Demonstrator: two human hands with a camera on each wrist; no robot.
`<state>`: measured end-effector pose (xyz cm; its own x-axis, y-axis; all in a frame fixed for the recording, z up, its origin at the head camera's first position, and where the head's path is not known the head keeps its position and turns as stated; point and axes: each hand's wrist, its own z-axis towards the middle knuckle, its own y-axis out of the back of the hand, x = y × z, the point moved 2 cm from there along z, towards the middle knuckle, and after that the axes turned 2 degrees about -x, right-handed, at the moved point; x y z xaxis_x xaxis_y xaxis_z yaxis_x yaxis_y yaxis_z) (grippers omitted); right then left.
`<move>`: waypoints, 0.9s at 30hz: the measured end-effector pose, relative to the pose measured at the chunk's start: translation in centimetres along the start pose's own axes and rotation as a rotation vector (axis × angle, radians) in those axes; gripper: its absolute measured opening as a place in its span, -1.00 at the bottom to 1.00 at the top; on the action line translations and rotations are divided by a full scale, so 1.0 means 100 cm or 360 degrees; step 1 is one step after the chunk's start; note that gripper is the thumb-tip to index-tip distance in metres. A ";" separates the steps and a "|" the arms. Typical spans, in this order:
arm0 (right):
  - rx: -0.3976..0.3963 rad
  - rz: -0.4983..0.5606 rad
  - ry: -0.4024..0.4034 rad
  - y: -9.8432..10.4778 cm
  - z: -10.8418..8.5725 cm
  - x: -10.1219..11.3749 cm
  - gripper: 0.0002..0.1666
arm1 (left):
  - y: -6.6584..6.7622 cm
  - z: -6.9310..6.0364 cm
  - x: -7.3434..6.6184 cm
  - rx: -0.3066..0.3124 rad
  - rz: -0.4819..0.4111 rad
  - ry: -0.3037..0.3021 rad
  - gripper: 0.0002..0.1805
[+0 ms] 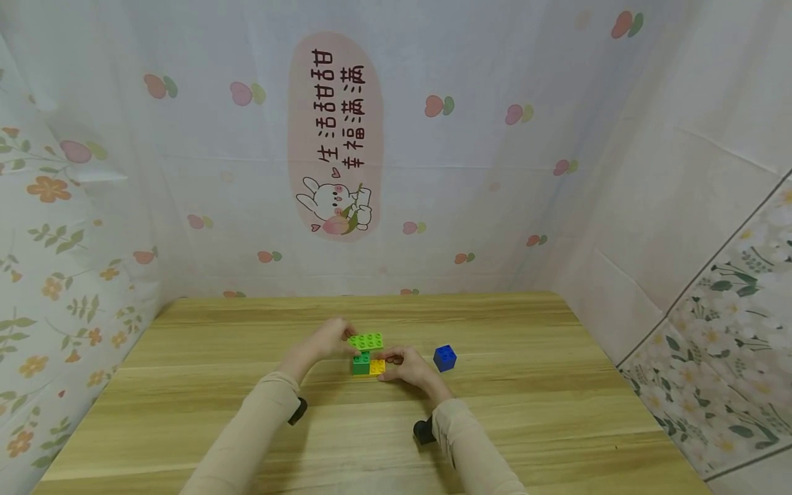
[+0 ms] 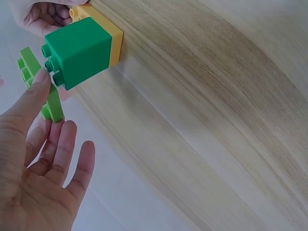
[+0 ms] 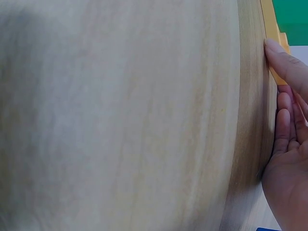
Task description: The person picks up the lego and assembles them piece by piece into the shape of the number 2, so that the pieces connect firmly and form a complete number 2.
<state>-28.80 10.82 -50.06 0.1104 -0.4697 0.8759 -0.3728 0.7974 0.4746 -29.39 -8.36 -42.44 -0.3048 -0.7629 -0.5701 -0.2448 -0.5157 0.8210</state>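
Observation:
In the head view a dark green block (image 1: 361,364) stands on the left part of a yellow brick (image 1: 377,368). My left hand (image 1: 328,339) pinches a flat light green brick (image 1: 370,341) between thumb and fingers, tilted, close to the dark green block's studs. The left wrist view shows that light green brick (image 2: 54,103) beside the studded side of the dark green block (image 2: 82,53). My right hand (image 1: 410,368) grips the right end of the yellow brick; in the right wrist view its thumb lies against the yellow edge (image 3: 272,29).
A blue block (image 1: 445,357) stands on the wooden table (image 1: 526,412) to the right of my right hand. Patterned cloth (image 1: 482,206) hangs behind the table and along both sides.

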 end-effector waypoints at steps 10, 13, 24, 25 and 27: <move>-0.0017 -0.0006 -0.0051 0.001 -0.004 0.005 -0.51 | -0.004 -0.001 -0.005 0.0034 0.0005 -0.0043 -0.63; -0.0037 -0.0017 -0.0095 -0.001 0.000 -0.002 -0.50 | -0.007 -0.002 -0.005 0.0054 -0.0015 -0.0016 -0.62; -0.0051 0.0021 -0.0053 0.000 -0.003 0.002 -0.52 | -0.007 -0.005 -0.006 0.0110 -0.0030 0.0039 -0.60; -0.0049 0.0025 -0.0048 0.000 -0.002 0.002 -0.52 | -0.008 -0.005 -0.006 0.0114 -0.0032 0.0042 -0.61; -0.0039 0.0029 -0.0040 0.000 -0.002 0.001 -0.53 | -0.008 -0.005 -0.006 0.0119 -0.0043 0.0050 -0.61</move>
<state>-28.63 10.80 -49.95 0.0806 -0.4640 0.8822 -0.3520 0.8147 0.4607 -28.59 -7.69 -42.77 -0.2687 -0.7616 -0.5897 -0.3208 -0.5065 0.8003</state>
